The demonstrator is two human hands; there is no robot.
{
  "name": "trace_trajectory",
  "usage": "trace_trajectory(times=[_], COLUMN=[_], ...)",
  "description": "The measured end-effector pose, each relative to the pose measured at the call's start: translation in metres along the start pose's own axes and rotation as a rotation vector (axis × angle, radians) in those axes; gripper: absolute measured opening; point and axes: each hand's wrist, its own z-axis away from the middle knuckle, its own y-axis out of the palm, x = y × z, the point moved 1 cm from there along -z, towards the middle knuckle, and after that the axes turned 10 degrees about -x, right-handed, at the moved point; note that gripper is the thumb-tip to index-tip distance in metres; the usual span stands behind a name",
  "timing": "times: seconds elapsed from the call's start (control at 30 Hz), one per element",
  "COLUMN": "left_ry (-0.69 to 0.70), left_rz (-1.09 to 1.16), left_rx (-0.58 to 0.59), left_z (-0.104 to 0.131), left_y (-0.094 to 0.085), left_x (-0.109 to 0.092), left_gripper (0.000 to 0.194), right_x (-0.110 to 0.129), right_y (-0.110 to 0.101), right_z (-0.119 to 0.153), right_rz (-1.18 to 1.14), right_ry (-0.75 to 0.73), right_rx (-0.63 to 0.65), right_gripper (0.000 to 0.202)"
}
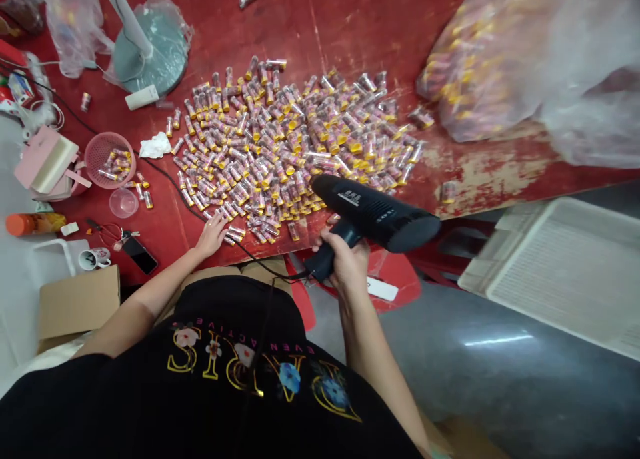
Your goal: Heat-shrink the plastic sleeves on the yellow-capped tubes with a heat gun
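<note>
My right hand (347, 257) is wrapped round the handle of a black hair dryer (373, 209), whose nozzle points left over the pile. A wide heap of small clear tubes with yellow ends (270, 142) covers the middle of the red table (360, 19). At the heap's front left edge, my left hand (213, 235) rests with its fingers stretched out against some tubes. The dryer's black cord runs from the handle leftward, below my left hand and on across the table.
A pink basket (110, 160) holds some tubes at the left, near a lamp base (153, 49), a phone (140, 255) and a mug (94, 258). Large plastic bags (493, 65) lie at the back right. A white crate (565, 265) stands right of the table.
</note>
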Motion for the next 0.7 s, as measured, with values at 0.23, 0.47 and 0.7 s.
trace_trajectory(times=[0.23,0.47,0.7], left_ry=[-0.06,-0.129,-0.123], left_rz=[0.018,0.017,0.105], left_rx=[-0.024,-0.059,-0.083], left_z=[0.009,0.027,0.037], left_y=[0.005,0.006,0.012], left_x=[0.001,0.008,-0.006], left_gripper=[0.043,0.044,0.044], right_x=[0.005,0.019,0.039], right_y=[0.021,0.05,0.083], right_z=[-0.002,-0.017,-0.046], right_rz=[0.147,0.202,0.275], right_ry=[0.032,-0.044,-0.082], right_rx=[0.122,0.215,0.204], right_gripper=[0.033,0.027,0.021])
